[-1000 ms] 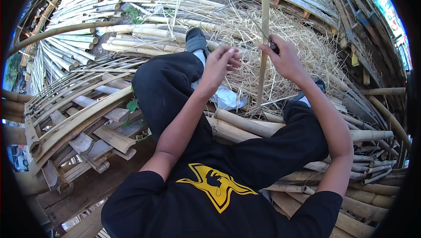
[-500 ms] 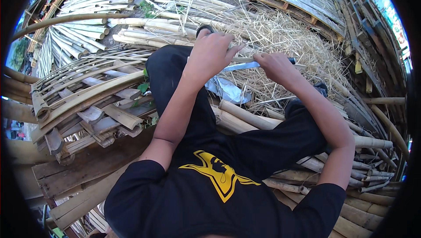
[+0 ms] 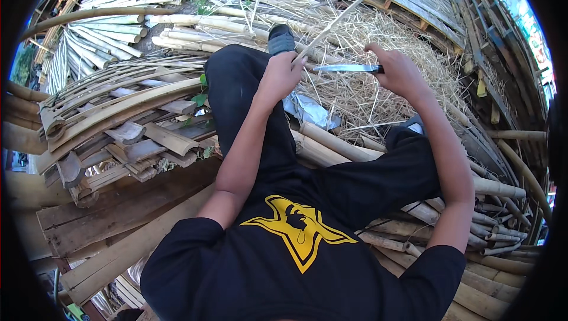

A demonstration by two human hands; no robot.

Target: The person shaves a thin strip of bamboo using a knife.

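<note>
The near end of a strip (image 3: 335, 25) is grasped in the left hand (image 3: 281, 78); the strip is slanted away between one and two o'clock. The handle of a knife (image 3: 349, 68) is gripped in the right hand (image 3: 401, 73), with the index finger lifted; the blade is pointed to nine o'clock, its tip near the left hand and apart from the strip.

For good control, the strip is best held firmly, the lifted finger closed round the handle, and the edge laid shallow and directed away from the left hand and legs.

At seven o'clock from the knife, a pale sheet (image 3: 312, 111) is seen; straw (image 3: 378, 105) is spread at five; a pallet (image 3: 402, 2) is placed at one; slats (image 3: 160, 137) are piled at nine, poles (image 3: 195, 38) at ten.
</note>
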